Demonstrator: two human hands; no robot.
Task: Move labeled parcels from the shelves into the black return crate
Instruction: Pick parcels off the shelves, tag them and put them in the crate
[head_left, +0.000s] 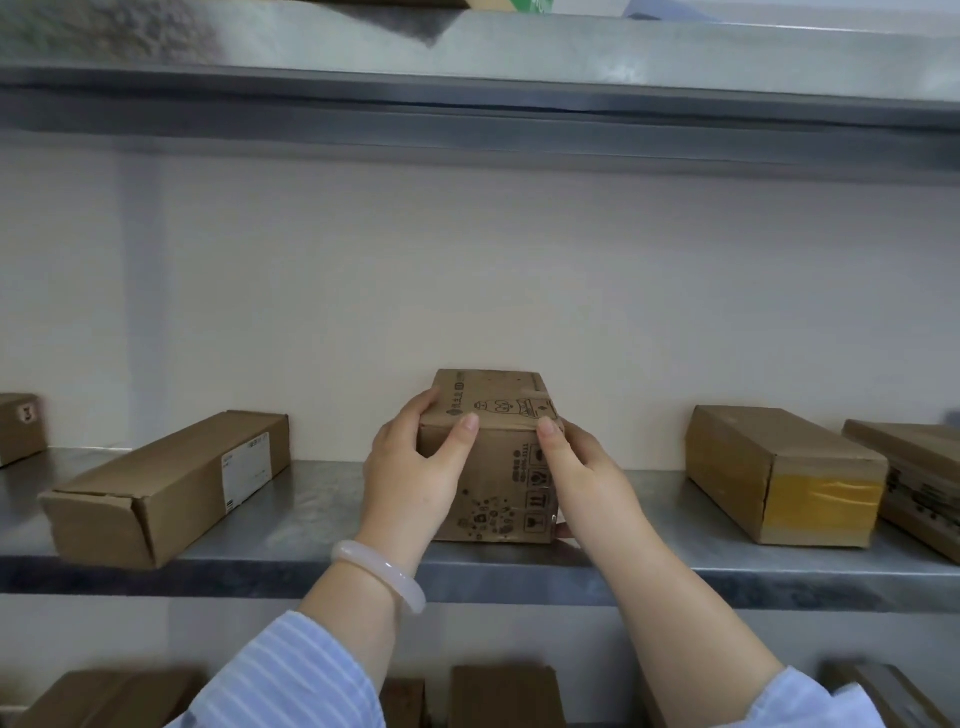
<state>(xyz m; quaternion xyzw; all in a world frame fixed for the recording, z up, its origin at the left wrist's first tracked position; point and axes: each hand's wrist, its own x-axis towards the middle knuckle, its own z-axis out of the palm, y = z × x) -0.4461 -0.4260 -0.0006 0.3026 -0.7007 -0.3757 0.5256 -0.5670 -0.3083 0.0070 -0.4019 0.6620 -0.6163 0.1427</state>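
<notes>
A small brown cardboard parcel (498, 467) with black printed symbols stands on the middle metal shelf (311, 519), close to its front edge. My left hand (415, 467) grips its left side, thumb on the top front edge. On the parcel's right side sits my right hand (576, 467), thumb on top and fingers under the lower right corner. Both hands hold the parcel. No black crate is in view.
A long carton with a white label (171, 483) lies at the left, a small box (21, 426) at the far left. At the right sit a carton with yellow tape (779, 473) and a flat printed box (919, 483). More cartons (504, 696) fill the shelf below.
</notes>
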